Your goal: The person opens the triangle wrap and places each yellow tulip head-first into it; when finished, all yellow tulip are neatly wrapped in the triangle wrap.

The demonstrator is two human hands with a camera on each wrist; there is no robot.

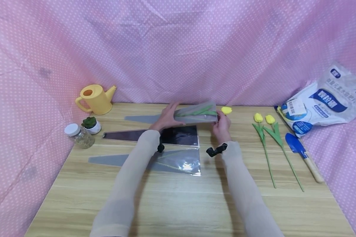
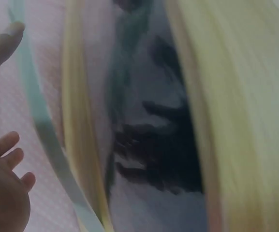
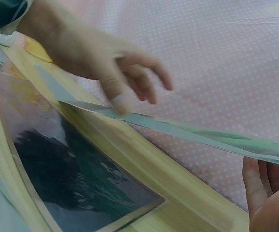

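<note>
A grey translucent flower sleeve [image 1: 192, 119] is raised off the table at the back, a tulip's green leaves [image 1: 206, 111] inside it. The tulip's yellow bloom [image 1: 226, 110] sticks out beyond its wide end. My right hand [image 1: 222, 126] grips the sleeve at that wide end, fingers below it in the right wrist view; the thumb is hidden there. Over the sleeve's middle is my left hand [image 1: 167, 118], fingers spread and loosely bent. Its thumb [image 3: 115, 96] is at the sleeve's edge; contact is hard to tell. A dark sleeve [image 1: 179, 135] and another grey sleeve [image 1: 178, 161] lie flat nearer me.
Two yellow tulips [image 1: 266, 154] and a blue trowel [image 1: 296, 144] lie on the right. Behind them leans a white fertilizer bag [image 1: 329, 98]. A yellow watering can [image 1: 96, 100], a potted succulent [image 1: 92, 125] and a lidded jar [image 1: 81, 136] stand left. Pink dotted cloth [image 1: 178, 52] surrounds the table.
</note>
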